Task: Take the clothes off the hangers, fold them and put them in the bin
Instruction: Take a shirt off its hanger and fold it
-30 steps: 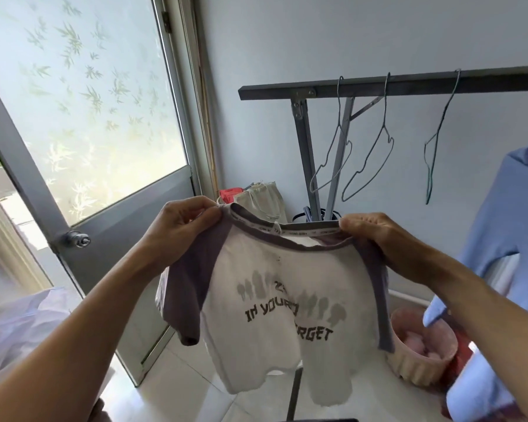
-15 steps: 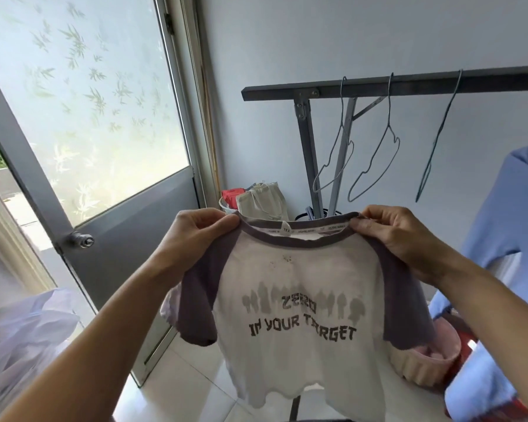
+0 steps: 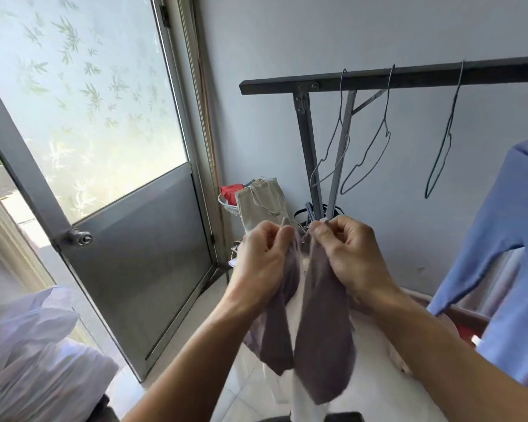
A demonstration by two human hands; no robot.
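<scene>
no readable text, labels or numbers

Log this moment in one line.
stage: folding; left hand: pinches T-shirt; right hand: pinches T-shirt; T-shirt: off hanger, sleeves together; rail: three bare hangers

Head-worn view (wide-angle), forward and down, near the clothes rack (image 3: 424, 79)

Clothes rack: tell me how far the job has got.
Done: three hangers hang bare on the rail. In hand: the left hand and right hand each pinch the purple-sleeved T-shirt, its two sleeves side by side, mid-fold. Left: finish the fold, bin it, then take down the blue garment hanging at the right.
</scene>
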